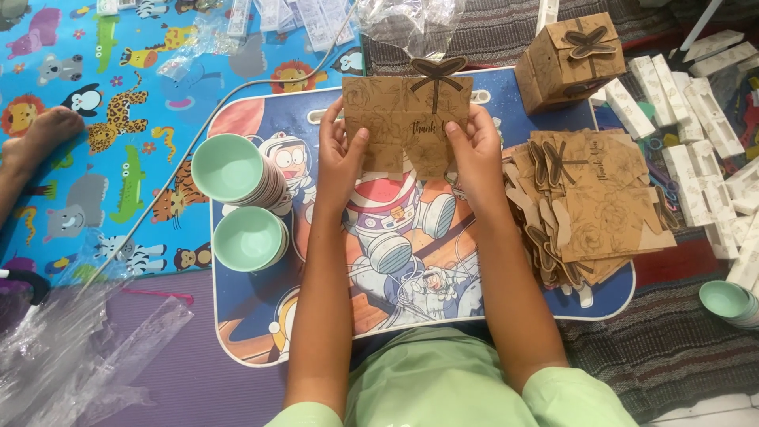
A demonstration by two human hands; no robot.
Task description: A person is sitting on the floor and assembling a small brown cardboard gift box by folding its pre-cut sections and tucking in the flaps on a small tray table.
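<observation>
Both my hands hold a flat brown cardboard box blank (pixel 405 119) with a bow-shaped tab on top, above a small lap table (pixel 261 332) printed with cartoon astronauts. My left hand (pixel 341 154) grips its left edge, thumb on the front. My right hand (pixel 473 150) grips its right lower part. A pile of the same flat brown blanks (pixel 593 205) lies on the table's right side. One folded brown box (pixel 568 55) stands at the far right corner.
Two stacks of mint-green bowls (pixel 237 170) lie on the table's left. White moulded inserts (pixel 696 134) cover the floor at right, with another green bowl (pixel 726 299). Clear plastic bags (pixel 71 348) lie at lower left. A person's bare foot (pixel 39 138) rests on the animal-print mat.
</observation>
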